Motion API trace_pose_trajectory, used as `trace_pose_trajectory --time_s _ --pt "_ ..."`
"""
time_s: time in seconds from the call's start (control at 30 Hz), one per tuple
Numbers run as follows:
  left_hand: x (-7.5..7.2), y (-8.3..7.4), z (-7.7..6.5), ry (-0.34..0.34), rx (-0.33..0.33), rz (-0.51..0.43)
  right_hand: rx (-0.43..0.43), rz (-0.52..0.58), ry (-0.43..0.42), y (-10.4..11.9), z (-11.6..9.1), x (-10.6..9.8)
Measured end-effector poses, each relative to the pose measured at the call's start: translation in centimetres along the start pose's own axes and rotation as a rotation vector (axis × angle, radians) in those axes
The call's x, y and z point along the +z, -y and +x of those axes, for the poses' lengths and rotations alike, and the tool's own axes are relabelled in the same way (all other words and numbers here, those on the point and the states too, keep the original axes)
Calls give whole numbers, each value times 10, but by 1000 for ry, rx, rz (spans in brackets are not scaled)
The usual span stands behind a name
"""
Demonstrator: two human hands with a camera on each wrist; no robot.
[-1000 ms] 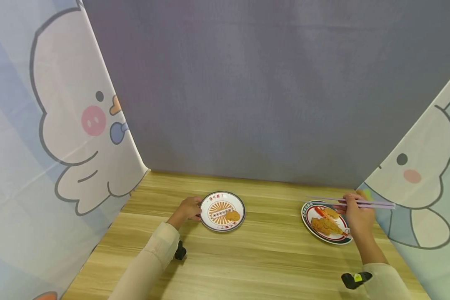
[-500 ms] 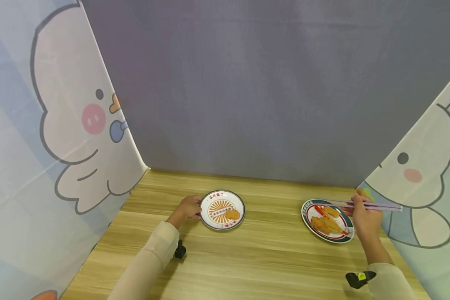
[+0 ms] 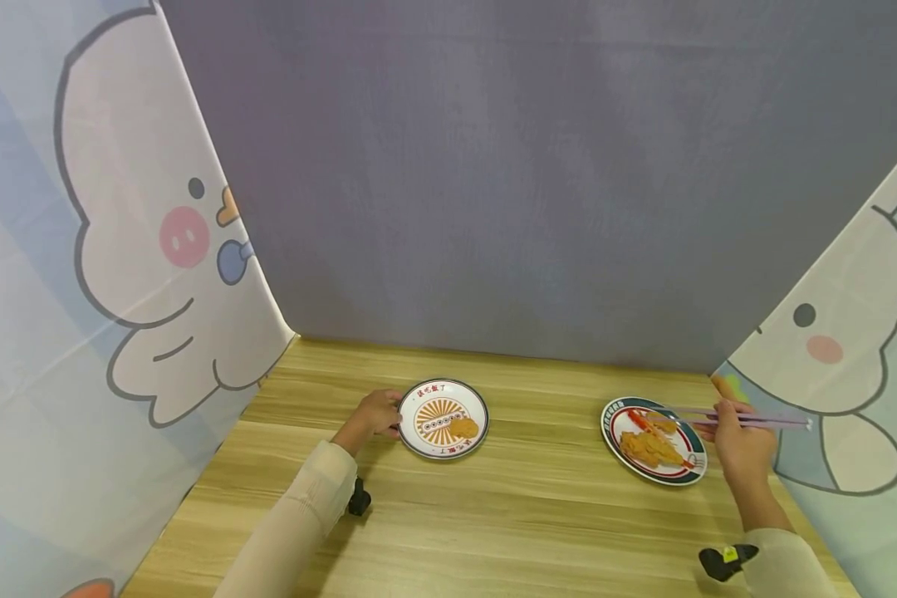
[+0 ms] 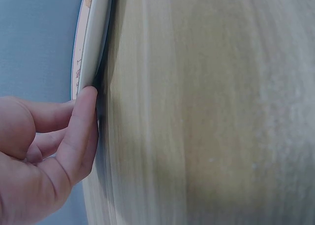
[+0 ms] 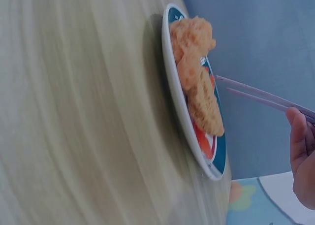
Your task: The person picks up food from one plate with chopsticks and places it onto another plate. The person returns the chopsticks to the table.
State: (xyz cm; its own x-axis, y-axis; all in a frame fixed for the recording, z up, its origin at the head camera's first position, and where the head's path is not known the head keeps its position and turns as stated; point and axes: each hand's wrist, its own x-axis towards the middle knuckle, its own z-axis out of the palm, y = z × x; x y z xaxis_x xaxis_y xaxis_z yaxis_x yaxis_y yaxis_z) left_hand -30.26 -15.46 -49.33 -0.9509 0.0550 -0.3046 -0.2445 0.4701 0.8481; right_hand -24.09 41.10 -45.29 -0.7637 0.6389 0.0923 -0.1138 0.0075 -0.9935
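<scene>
Pinching the left rim of the white sunburst plate [image 3: 473, 406] between the fingers of the left hand [image 3: 377, 414], on the wooden table [image 3: 508, 515], with one fried piece [image 3: 463, 428] on its lower right part. Gripping the pale purple chopsticks [image 5: 278, 102] in the right hand [image 3: 746, 447] with fingers clamped around them, tips slightly apart over the green-rimmed plate [image 3: 664, 477], well to the right and laden with breaded pieces [image 3: 646, 449]; cannot tell whether touching the food.

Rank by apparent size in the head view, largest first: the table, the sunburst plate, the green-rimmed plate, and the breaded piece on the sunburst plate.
1. Table
2. Sunburst plate and green-rimmed plate: too alike to rank
3. Breaded piece
</scene>
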Motion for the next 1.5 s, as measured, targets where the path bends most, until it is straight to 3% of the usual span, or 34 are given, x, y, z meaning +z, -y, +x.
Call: trace_pose_trajectory --time_s 0.23,0.5,0.67,0.97,1.17,1.5 --pt "0 0 0 -7 -5 -5 -33 -214 -5 -6 9 -10" --pt "0 -3 -1 -11 -21 -7 -63 -288 -13 -4 15 -12" --pt "0 -5 -1 -12 -18 -18 -32 -282 -19 -2 18 -16" --pt "-1 -4 -1 -5 -22 -28 -73 -437 30 2 19 -18" --pt "-2 -5 0 -7 -19 -15 -41 -444 76 -2 23 -17" --pt "1 -5 -3 -7 -14 0 -19 -342 -4 -11 23 -19"
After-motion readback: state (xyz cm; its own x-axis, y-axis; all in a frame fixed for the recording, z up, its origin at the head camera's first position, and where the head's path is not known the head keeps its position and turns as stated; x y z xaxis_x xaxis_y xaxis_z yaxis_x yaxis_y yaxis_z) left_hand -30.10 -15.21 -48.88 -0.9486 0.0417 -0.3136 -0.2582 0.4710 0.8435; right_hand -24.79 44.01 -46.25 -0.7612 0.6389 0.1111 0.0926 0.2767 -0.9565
